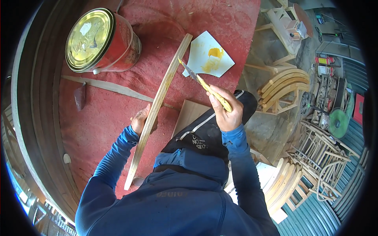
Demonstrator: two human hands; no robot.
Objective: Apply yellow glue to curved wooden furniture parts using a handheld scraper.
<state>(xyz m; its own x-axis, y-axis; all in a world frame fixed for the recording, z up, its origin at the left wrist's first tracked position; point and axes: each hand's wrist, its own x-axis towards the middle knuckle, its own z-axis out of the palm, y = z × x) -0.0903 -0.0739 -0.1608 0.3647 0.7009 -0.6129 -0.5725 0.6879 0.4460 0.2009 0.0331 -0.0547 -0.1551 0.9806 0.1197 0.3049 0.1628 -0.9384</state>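
A long, narrow strip of wood slants across the middle of the view, with yellowish smears along its upper face. My left hand is closed around its edge, below the middle. In my right hand is a putty knife with a yellow-smeared handle; its blade tip is at the strip's right edge, and I cannot tell whether it touches. Just right of the strip's far end lies a white angular plate carrying a patch of yellow-orange paste.
A red paint bucket with a gold lid stands at the far left on the red cloth. Near it lie a thin wood offcut and a dark scrap. Curved wooden parts are stacked at right, beyond a green fan.
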